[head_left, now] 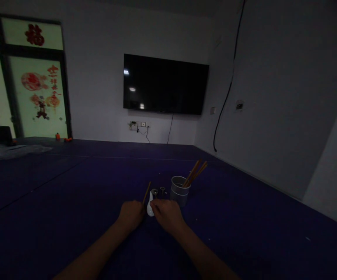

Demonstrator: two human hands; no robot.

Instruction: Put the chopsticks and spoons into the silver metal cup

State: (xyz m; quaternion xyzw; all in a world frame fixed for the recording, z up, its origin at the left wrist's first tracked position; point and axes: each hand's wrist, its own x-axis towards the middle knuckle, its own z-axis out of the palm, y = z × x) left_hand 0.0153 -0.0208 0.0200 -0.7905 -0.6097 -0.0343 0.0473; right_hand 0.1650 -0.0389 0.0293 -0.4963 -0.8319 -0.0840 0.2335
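Observation:
Both my hands rest low on a dark blue floor mat [69, 202]. My left hand [131, 215] is closed around a wooden chopstick [146, 192] that sticks up and away from it. My right hand [167, 214] is closed, its fingertips pinching a white ceramic spoon [150, 206] that lies between the two hands. Just beyond the spoon lie two small metal utensils [158, 191]. A metal cup [180, 189] stands to the right of them, with several wooden chopsticks [195, 173] leaning out of it to the right.
A black TV [165, 84] hangs on the white far wall above wall sockets [139, 125]. A glass door with red decorations [38, 91] is at the left. A black cable [229, 83] runs down the right wall. The room is dim.

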